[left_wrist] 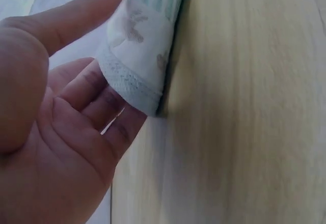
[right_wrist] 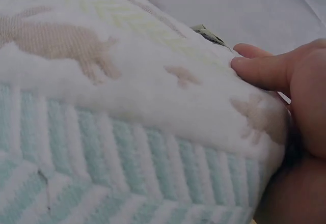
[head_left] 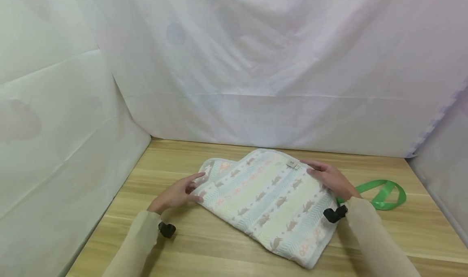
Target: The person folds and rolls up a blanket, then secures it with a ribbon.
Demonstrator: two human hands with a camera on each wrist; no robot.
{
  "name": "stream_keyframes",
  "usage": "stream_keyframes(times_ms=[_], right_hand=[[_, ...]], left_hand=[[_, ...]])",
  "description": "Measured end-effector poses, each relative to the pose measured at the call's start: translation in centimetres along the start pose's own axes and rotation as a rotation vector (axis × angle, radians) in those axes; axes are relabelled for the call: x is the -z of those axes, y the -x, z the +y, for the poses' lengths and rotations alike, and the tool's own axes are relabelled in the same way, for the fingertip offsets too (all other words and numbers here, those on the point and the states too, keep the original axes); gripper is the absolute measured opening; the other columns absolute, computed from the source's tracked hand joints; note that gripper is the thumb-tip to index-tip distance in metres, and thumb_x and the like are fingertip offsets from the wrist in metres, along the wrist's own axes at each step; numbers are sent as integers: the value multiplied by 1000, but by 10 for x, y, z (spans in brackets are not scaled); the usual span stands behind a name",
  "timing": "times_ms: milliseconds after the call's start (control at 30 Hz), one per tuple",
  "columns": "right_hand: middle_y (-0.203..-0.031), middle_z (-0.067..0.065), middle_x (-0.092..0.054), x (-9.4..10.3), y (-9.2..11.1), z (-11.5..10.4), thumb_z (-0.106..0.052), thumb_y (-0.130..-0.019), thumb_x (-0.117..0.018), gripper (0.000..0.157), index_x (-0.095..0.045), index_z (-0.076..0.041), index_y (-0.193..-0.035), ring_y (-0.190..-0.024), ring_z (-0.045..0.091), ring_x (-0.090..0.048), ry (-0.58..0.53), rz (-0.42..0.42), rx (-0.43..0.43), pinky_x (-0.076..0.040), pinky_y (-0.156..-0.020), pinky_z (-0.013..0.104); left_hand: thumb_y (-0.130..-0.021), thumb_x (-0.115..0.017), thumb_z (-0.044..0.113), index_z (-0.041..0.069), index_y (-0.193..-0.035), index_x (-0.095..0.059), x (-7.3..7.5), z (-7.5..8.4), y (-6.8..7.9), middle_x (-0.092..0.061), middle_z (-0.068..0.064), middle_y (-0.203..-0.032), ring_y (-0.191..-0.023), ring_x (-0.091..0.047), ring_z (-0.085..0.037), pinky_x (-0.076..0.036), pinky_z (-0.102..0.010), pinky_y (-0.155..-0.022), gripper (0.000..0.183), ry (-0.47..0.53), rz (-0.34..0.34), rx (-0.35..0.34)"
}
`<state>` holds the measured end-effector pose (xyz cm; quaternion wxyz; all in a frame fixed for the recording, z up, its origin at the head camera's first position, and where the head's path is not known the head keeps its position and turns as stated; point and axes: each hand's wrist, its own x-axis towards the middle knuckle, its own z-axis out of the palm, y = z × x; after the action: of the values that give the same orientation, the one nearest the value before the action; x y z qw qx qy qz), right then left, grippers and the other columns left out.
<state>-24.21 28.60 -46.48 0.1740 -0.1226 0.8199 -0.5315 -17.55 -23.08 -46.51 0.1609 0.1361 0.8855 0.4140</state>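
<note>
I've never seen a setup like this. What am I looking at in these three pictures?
There's no robot here, just a person's bare left hand and right hand. The wide picture comes from a camera on the head, looking forward and down. The two close-ups come from cameras worn on the wrists, one for each hand.

On the wooden table lies a patterned cloth with striped bands and little brown animals, and beside it a green ribbon. White sheets hang behind.

The right hand holds the cloth's edge near a small label. The left hand's fingers reach behind another edge; how firmly, I can't tell.
</note>
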Motion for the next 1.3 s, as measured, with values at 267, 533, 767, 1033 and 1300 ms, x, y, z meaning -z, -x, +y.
stream_keyframes(times_ms=[267, 533, 767, 1033, 1300], right_hand=[[-153, 9, -43, 19, 13, 0, -38, -102, -54, 56, -40, -20, -153, -95, 8, -67, -118, 31, 3, -57, -77, 32], [-151, 0, -44, 34, 25, 12, -38, -103, -53, 59, -35, -17, -155, -105, 18, -68, -188, 68, -36, -57, -82, 35], [-150, -3, -47, 38, 29, 24, -37, -103, -53, 54, -39, -23, -153, -105, 17, -68, -226, 103, -53, -57, -82, 35], [-121, -21, -61, 36, 35, 28, -36, -101, -56, 59, -37, -15, -154, -97, 15, -69, -244, 155, -111, -58, -79, 35], [-145, 7, -50, 33, 38, 39, -34, -102, -55, 55, -42, -15, -152, -105, 15, -65, -135, 95, -181, -55, -83, 34]], left_hand=[[-86, -77, 15, 13, -155, -32, -4, 7, -3, -54, 3, -76, -75, -46, -13, -42, -26, -69, 82, -37, -91, -58], [-85, -77, 6, 12, -150, -41, -5, 10, -6, -59, -7, -108, -109, -59, -27, -51, -46, -94, 75, -59, -64, -75], [-86, -74, 2, 9, -148, -42, -3, 17, -8, -58, -6, -101, -101, -60, -23, -52, -43, -94, 70, -65, -82, -136], [-91, -71, 12, 13, -155, -34, 10, 20, -5, -63, -2, -103, -84, -58, -13, -49, -28, -78, 74, -54, -31, -179], [-92, -72, 15, 21, -149, -45, 19, 24, -13, -70, -8, -101, -75, -58, -13, -47, -25, -69, 63, 180, 106, -217]])
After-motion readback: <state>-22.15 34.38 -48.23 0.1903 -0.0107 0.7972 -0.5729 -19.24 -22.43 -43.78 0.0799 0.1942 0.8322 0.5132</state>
